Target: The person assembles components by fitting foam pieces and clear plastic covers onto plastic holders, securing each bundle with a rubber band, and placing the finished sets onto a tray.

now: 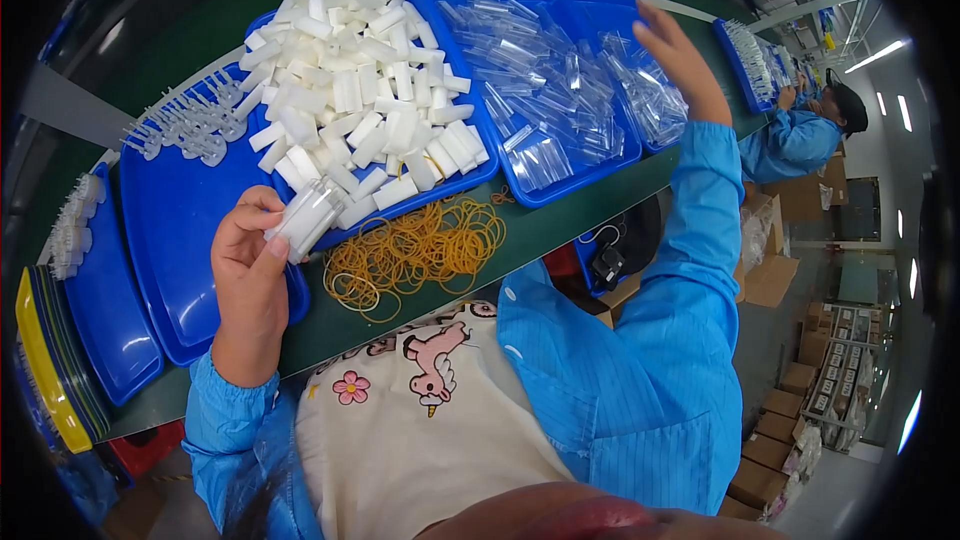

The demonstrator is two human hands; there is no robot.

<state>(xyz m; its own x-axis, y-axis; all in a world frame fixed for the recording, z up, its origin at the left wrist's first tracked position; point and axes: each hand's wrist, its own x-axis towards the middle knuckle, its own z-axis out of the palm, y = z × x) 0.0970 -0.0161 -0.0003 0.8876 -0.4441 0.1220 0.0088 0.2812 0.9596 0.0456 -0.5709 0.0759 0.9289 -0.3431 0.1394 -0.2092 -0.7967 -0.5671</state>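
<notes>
My left hand (250,275) is closed round a small bundle of clear plastic sleeves (308,215) with white showing among them. It holds them tilted at the near edge of a blue tray heaped with white foam blocks (360,90). Raised at the right, my right hand (688,55) has its fingers stretched out and nothing visible in them. Below and beside it, shorter clear plastic pieces (645,90) lie in a blue tray. Longer clear plastic sleeves (530,60) fill the neighbouring tray. Tan rubber bands (420,250) lie in a tangled pile before the foam.
Clear stemmed plastic parts (190,120) stand at the far end of a blue tray (190,230) on the left. Farther left are white parts (75,225) and stacked trays with a yellow one (45,360). A co-worker (805,130) sits at the far right, near cardboard boxes (770,440).
</notes>
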